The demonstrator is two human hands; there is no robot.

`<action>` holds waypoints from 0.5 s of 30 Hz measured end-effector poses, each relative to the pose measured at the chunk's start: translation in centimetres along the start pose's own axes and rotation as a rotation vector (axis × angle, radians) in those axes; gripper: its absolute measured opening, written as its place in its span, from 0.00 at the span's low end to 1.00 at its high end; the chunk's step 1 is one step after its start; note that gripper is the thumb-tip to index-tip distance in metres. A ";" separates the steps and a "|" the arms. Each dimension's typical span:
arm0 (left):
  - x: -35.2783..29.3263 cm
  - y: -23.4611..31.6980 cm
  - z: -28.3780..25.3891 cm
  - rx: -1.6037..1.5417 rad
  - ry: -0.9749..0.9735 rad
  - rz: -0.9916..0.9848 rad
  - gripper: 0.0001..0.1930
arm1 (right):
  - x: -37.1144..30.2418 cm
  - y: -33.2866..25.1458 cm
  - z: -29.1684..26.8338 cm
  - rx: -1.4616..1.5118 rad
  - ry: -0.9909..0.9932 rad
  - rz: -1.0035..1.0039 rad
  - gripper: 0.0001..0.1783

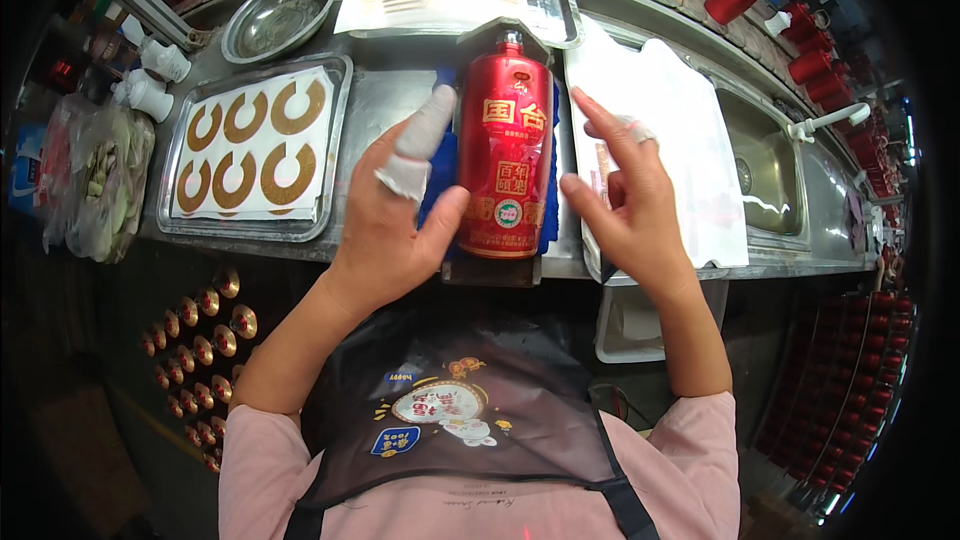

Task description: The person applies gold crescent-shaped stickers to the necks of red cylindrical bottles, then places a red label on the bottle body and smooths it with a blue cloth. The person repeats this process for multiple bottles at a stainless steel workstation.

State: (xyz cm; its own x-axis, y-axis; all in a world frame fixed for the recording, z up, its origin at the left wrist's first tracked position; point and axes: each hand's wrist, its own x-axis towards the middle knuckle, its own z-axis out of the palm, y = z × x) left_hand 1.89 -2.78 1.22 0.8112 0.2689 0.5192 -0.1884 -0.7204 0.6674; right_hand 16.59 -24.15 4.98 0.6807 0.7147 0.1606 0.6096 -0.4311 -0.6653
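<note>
Two open hands [390, 210] [620, 200] flanking red bottle [505, 155]

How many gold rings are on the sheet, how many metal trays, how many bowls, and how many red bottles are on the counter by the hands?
Gold C-shaped rings: 6
Metal trays: 2
Metal bowl: 1
Red bottle between the left hand and right hand: 1
Total: 10

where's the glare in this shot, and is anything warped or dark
Head view: glare whitens the top tray and streaks the red bottle; the counter edge bows from fisheye bending; the corners fall to black; the hands stay fairly sharp.
</note>
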 end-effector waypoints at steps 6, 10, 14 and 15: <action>-0.5 -0.8 0.9 0.064 -0.327 0.087 0.33 | 1.0 -0.6 2.2 -0.242 -0.175 -0.043 0.40; -0.8 -1.5 1.1 0.054 -0.335 0.089 0.35 | 1.5 -0.5 2.1 -0.164 -0.165 -0.056 0.42; -1.0 -2.3 1.3 -0.005 -0.333 0.083 0.38 | 1.7 -0.8 1.6 -0.161 -0.206 -0.028 0.45; -1.2 -2.4 1.3 -0.029 -0.323 0.079 0.38 | 1.5 -1.0 1.5 -0.136 -0.207 -0.033 0.45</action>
State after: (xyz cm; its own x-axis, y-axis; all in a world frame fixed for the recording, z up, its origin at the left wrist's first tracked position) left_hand 2.05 -2.19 -1.66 0.9261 -0.0069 0.3771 -0.2696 -0.7113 0.6491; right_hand 16.44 -21.81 4.75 0.5706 0.8210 0.0189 0.6886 -0.4658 -0.5557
